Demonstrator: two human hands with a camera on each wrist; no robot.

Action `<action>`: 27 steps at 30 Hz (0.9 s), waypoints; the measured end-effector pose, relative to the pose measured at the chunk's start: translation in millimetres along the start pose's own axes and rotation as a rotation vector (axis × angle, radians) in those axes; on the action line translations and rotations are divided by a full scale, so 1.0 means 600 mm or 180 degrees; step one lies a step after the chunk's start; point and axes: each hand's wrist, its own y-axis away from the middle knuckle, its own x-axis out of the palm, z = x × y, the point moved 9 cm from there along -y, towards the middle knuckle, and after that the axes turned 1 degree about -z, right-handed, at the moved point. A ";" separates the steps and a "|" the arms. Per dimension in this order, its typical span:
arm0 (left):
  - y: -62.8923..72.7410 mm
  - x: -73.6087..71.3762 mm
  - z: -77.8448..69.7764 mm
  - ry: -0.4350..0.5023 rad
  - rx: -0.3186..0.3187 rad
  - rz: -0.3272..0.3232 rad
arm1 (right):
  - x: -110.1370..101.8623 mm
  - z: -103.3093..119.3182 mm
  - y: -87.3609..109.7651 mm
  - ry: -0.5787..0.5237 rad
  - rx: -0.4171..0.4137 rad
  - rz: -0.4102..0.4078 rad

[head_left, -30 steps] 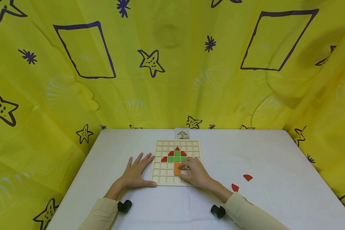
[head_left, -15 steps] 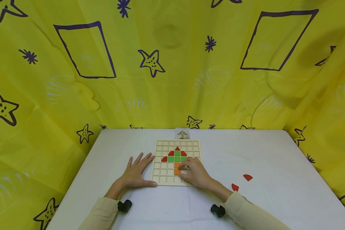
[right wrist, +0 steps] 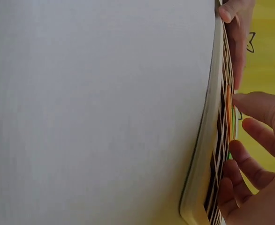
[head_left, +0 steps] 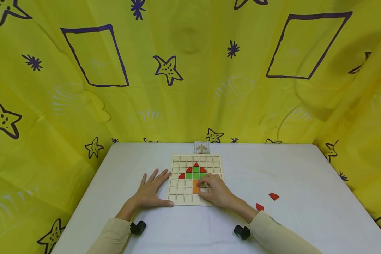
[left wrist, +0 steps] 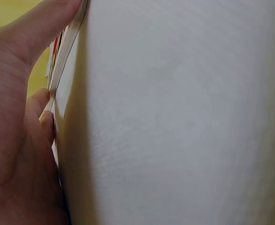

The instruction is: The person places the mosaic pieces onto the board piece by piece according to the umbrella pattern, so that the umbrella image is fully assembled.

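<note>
A pale wooden grid board (head_left: 180,199) lies flat on the table. Set in its cells are a red triangle (head_left: 195,164), green square tiles (head_left: 195,170), red quarter-circle pieces (head_left: 181,176) and two orange square tiles (head_left: 195,183), one below the other. My right hand (head_left: 218,192) reaches over the board, thumb and index finger curved around the lower orange tile (head_left: 195,190) and pinching at its edges; its other fingers cover the cells to the right. My left hand (head_left: 150,192) lies spread beside the board, fingertips along the left edge and thumb at the near-left corner.
A small pattern card (head_left: 201,147) stands behind the board, showing a similar coloured figure on a grid. Two red quarter-circle pieces (head_left: 274,196) lie on the white table (head_left: 304,176) to the right. A yellow printed curtain (head_left: 190,106) rises at the back and sides.
Both hands, the board and the loose red pieces keep their places; only the head view has shifted very slightly.
</note>
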 end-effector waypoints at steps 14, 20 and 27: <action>0.006 -0.001 0.000 0.0058 0.0140 -0.0202 | -0.085 -0.039 0.063 0.0017 0.0008 0.0251; 0.004 0.002 0.005 0.0095 0.0137 -0.0213 | -0.141 -0.063 0.106 0.0191 -0.0134 0.0047; 0.006 -0.003 -0.001 0.0091 0.0182 -0.0219 | -0.189 -0.090 0.156 0.0250 -0.0229 -0.0255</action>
